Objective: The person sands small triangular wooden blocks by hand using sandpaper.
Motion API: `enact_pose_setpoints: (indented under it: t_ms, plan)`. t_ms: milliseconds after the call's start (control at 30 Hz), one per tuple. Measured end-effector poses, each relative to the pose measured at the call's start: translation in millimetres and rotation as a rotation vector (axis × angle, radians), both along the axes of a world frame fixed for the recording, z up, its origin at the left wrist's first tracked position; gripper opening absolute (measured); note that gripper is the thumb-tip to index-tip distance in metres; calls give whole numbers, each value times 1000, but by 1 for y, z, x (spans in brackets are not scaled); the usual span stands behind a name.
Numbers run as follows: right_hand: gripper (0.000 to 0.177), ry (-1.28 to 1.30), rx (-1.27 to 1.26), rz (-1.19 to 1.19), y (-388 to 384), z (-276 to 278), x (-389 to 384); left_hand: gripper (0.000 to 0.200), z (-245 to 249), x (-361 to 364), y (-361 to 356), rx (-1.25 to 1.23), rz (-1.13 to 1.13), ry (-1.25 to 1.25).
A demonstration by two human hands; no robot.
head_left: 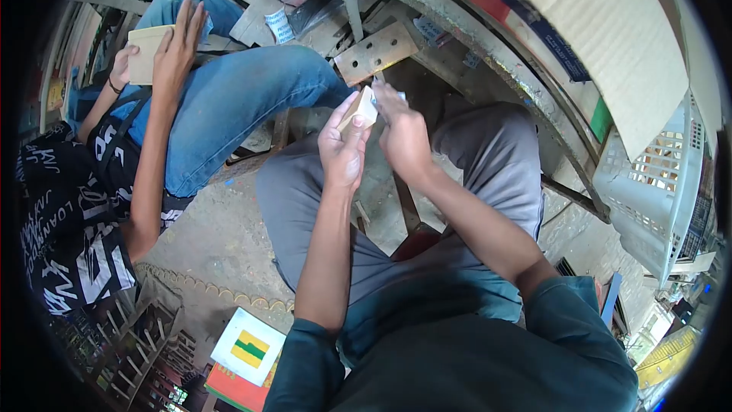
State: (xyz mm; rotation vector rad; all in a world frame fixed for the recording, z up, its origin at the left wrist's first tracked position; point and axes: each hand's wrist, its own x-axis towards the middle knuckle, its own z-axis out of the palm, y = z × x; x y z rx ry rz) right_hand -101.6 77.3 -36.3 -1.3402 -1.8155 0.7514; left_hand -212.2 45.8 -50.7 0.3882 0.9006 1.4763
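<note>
While a small, pale tan, crisp-edged block (367, 111) slants forward and rightward along its long axis above the grey trousers (492, 149), the left hand (342, 146) pinches it between thumb and fingers; just beside, blur hides the right hand's (404, 136) finger state.

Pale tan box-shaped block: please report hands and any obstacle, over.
Left hand holding pale tan box-shaped block. Right hand close beside it, partly blurred; contact unclear. No obstacle visible between hands and block.
</note>
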Motion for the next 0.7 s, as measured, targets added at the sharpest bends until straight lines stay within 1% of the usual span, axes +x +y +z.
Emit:
enact_pose_setpoints:
  t_ms: [100,133,200,233,267,333,400,467,533,600,633,667,700]
  plan:
    - [46,17,53,58,-26,19,-12,46,-2,-5,4,-29,28,58]
    - [46,17,48,63,-18,15,-10,46,-1,-6,4,-35,33,57]
    - [53,9,-21,14,2,1,-4,46,1,-6,0,-12,-13,30]
    - [53,-5,-60,3,6,-1,-3,46,1,-5,0,-32,-31,67]
    - [53,-4,-53,-5,-1,1,-2,46,1,-6,1,-25,-38,67]
    - [47,30,43,75,-22,23,-7,48,2,-10,5,-8,2,126]
    - [47,-13,73,111,-23,21,-10,47,0,-12,5,10,13,79]
    - [52,12,-3,11,0,4,-6,47,0,-12,2,6,-60,27]
    - [51,33,2,3,1,7,-3,46,-2,-8,3,16,-67,65]
    - [49,49,46,84,-23,22,-6,45,-6,-7,5,1,-9,235]
    - [47,83,56,96,-26,25,-10,45,-8,-9,6,-33,-14,248]
    - [47,85,46,99,-22,20,-9,45,-10,-10,4,-43,-12,250]
    - [51,117,-26,47,-11,10,-7,43,-12,-9,2,-33,-47,256]
